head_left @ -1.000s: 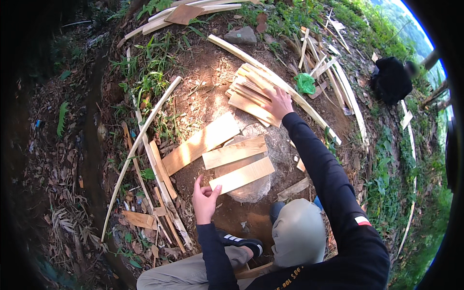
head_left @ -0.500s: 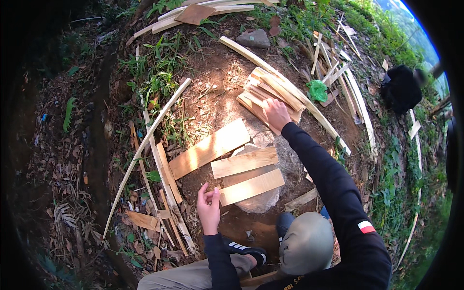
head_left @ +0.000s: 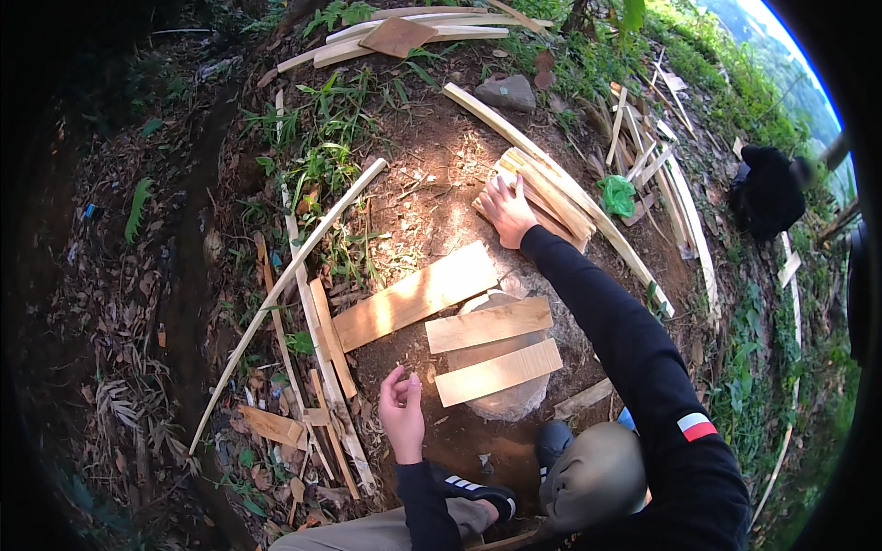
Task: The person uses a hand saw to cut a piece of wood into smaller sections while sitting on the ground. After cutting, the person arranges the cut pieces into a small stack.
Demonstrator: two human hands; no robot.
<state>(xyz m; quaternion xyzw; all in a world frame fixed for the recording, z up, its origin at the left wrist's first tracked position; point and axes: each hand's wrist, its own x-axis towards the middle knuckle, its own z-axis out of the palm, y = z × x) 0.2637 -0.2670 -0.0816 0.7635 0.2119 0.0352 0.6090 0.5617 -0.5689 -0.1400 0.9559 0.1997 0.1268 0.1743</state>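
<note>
My right hand [head_left: 508, 213] reaches out to a stack of wooden slats [head_left: 551, 195], its fingers spread over the left side of the stack. I cannot see it gripping any single slat. My left hand [head_left: 401, 418] hovers low over the dirt, palm up, with loosely curled fingers apart from the thumb and nothing visible in them. Just right of it, a short pale board [head_left: 499, 372] lies across a flat stone [head_left: 514, 404]. A second short board [head_left: 489, 324] rests beyond that one, roughly parallel. Farther off to the left lies a wider, longer board [head_left: 418, 296].
Long pale strips [head_left: 294, 266] lie on the left among leaf litter. Another long strip [head_left: 588, 202] runs behind the stack. A green plastic bag [head_left: 616, 196] sits beside a scrap wood pile [head_left: 634, 138]. A grey rock [head_left: 506, 93] and a person in black [head_left: 770, 191] are farther off.
My right hand has shifted to the left side of the stack and its fingers have spread. My left hand has drawn away from the nearest board's end. The whole view has shifted slightly.
</note>
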